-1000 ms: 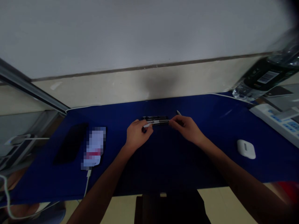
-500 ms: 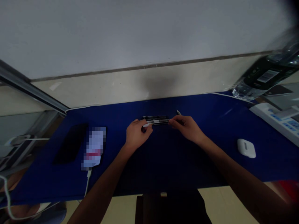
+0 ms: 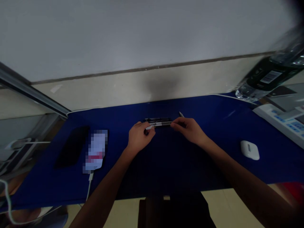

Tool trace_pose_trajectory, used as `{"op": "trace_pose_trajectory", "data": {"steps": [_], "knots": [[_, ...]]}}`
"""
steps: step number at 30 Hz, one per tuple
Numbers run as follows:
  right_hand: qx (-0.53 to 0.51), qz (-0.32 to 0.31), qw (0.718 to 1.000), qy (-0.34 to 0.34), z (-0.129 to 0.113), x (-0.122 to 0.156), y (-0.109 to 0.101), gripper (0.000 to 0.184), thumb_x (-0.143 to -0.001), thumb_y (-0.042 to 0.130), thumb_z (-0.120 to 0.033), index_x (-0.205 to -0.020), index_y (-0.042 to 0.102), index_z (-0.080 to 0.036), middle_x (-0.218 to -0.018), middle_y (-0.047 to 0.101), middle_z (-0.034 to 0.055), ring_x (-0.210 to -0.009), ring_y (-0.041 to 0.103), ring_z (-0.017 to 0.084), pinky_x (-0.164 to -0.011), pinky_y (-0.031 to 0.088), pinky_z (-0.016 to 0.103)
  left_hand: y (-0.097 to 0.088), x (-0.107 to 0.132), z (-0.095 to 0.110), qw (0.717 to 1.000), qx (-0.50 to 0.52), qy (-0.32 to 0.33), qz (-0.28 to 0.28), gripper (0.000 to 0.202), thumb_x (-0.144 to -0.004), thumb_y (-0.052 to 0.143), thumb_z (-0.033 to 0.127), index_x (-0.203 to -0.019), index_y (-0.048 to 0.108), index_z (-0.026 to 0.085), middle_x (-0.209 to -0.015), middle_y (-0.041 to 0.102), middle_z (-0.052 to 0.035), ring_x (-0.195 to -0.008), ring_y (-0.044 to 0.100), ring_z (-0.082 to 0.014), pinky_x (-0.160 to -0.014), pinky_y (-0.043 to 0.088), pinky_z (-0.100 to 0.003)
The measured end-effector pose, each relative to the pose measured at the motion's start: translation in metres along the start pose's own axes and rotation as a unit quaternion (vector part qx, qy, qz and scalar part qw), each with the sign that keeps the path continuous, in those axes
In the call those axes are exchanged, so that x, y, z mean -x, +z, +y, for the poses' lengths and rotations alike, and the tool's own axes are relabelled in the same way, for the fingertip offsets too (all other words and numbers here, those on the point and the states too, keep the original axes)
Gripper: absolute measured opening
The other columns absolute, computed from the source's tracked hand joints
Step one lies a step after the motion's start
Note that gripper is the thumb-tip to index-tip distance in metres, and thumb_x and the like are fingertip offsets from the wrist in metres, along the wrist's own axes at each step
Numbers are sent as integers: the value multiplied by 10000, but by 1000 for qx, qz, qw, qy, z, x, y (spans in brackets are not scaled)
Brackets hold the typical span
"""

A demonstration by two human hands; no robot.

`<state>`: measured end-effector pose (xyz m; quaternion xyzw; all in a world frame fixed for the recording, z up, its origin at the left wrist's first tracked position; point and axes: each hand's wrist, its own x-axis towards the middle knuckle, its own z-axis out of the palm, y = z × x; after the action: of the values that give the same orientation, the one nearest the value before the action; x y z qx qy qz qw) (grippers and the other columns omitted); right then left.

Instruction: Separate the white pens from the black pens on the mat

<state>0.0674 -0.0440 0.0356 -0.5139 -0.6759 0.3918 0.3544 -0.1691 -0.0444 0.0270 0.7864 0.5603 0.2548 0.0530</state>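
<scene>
We see a small row of pens (image 3: 162, 123) lying on the desk (image 3: 166, 164) between the two hands, nearer its wall side than its front edge. Our left hand (image 3: 140, 136) is curled narrow, thumb and fingers closed on the left ends of the nearer pens, where a white part shows beside the thumb. Our right hand (image 3: 190, 129) makes a narrow pinch at their right ends. We judge that holding both ends steadies the row and stops the barrels rolling apart; the close, side-by-side lying likely helps too. With the fingers covering the ends, we cannot count the pens surely.

Their long axes run left to right, close to parallel with one another and roughly along the wall, and they appear to lie flat. Which way the writing tips point we cannot tell. A lone pen (image 3: 181, 114), partly hidden behind the right hand, lies at a slant instead, its visible end aimed away from us and a little leftward.

The phone (image 3: 97, 148) and the white case (image 3: 250, 150) sit well out to either side, which seems to leave the middle for both hands.
</scene>
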Motion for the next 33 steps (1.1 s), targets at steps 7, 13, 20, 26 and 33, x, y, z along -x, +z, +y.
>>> {"op": "trace_pose_trajectory", "data": {"steps": [7, 13, 20, 26, 33], "knots": [[38, -71, 996, -30, -3, 2, 4, 277, -882, 587, -440, -778, 702, -210, -706, 667, 5, -640, 582, 158, -594, 411, 314, 3, 2, 9, 993, -3, 75, -90, 258, -912, 502, 340, -699, 550, 203, -656, 601, -14, -718, 566, -194, -694, 412, -304], [80, -57, 991, -92, -5, 6, 15, 233, -910, 567, -348, -779, 679, -192, -729, 659, 6, -639, 567, 140, -592, 386, 281, 6, 4, 13, 992, -23, 90, -90, 258, -928, 492, 360, -730, 531, 199, -711, 608, -32, -784, 586, -217, -749, 432, -339], [107, 6, 990, -87, -2, 2, 1, 335, -957, 486, -418, -1193, 606, -213, -806, 673, 17, -611, 584, 146, -563, 419, 272, 4, 3, 10, 994, -3, 69, -79, 275, -932, 483, 347, -699, 499, 200, -679, 595, -14, -740, 559, -196, -677, 402, -308], [307, 148, 939, -55, 36, -13, -18, 324, -894, 574, -391, -1125, 628, -171, -928, 639, 110, -890, 581, 274, -760, 457, 383, -1, 0, 3, 999, -5, 34, -29, 293, -935, 474, 337, -677, 489, 201, -601, 536, 5, -678, 505, -180, -612, 345, -286], [277, 146, 950, -10, 48, -18, -29, 135, -830, 619, -322, -815, 639, -190, -768, 609, 62, -720, 564, 209, -648, 415, 323, 0, 0, 1, 999, -6, 31, -16, 314, -930, 475, 349, -655, 468, 199, -596, 529, 2, -667, 496, -177, -600, 330, -282]]}}
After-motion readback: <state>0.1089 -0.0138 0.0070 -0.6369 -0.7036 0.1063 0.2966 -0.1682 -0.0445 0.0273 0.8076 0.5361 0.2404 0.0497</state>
